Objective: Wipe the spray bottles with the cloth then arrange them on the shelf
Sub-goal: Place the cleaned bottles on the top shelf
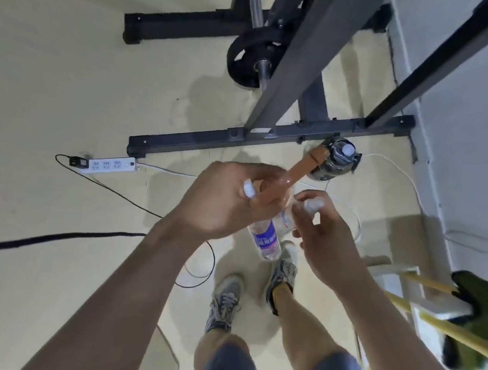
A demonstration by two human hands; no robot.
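My left hand (222,200) grips a bundle of bottles at waist height. A clear bottle with a purple label (265,241) points down from it. A slender brown bottle (282,184) sticks up and away from it, and a white cap (248,190) shows between the fingers. My right hand (323,231) is just to the right. Its fingers pinch the clear top (314,203) of another clear bottle (285,219), which has a red and blue label. I see no cloth and no shelf.
Below me are my two sneakers (225,300) on a cream floor. A black gym rack base (211,140) and a weight plate (243,60) lie ahead. A dark jug (334,164) stands by the rack. A power strip (111,165) and cables are at left, yellow handles (429,285) at right.
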